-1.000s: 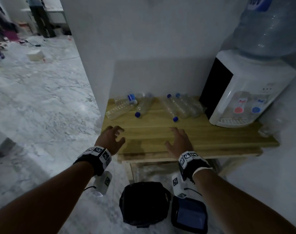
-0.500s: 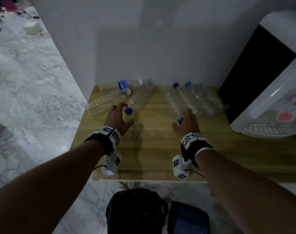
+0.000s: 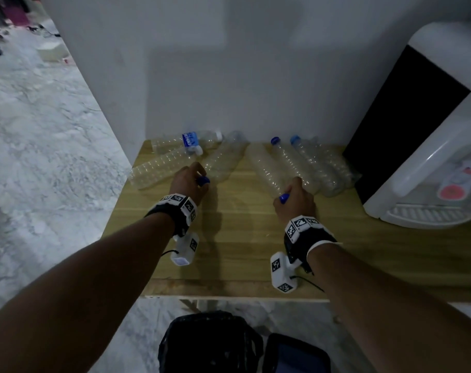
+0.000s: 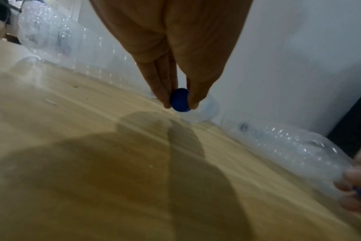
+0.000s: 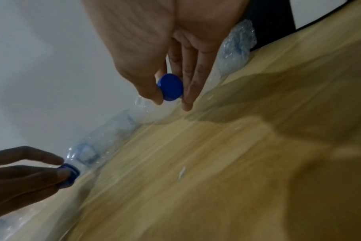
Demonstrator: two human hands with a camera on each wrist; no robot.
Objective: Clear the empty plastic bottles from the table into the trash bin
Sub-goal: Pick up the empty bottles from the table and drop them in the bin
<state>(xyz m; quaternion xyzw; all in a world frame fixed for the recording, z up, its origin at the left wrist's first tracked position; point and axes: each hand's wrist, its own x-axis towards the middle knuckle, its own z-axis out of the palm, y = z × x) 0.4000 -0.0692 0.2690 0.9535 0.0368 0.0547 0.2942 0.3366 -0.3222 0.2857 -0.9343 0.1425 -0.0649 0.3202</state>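
Observation:
Several empty clear plastic bottles lie on a wooden table (image 3: 242, 246) by the wall. My left hand (image 3: 194, 179) pinches the blue cap (image 4: 180, 99) of one bottle (image 3: 223, 160) in the left group. Over in the right group, my right hand (image 3: 292, 193) pinches the blue cap (image 5: 171, 87) of another bottle (image 3: 266, 168). Both bottles still lie on the wood. Two more blue-capped bottles (image 3: 296, 162) lie right of it. On the floor below the table's front edge stands a black trash bin (image 3: 210, 343).
A white water dispenser (image 3: 428, 157) with a black side fills the table's right end. Two more bottles, one with a blue label (image 3: 186, 140), lie at the back left. A dark object (image 3: 296, 354) sits beside the bin. Marble floor spreads to the left.
Both hands moved forward from the table's front edge to the bottles and closed on one blue cap each. The head view came closer and tilted down.

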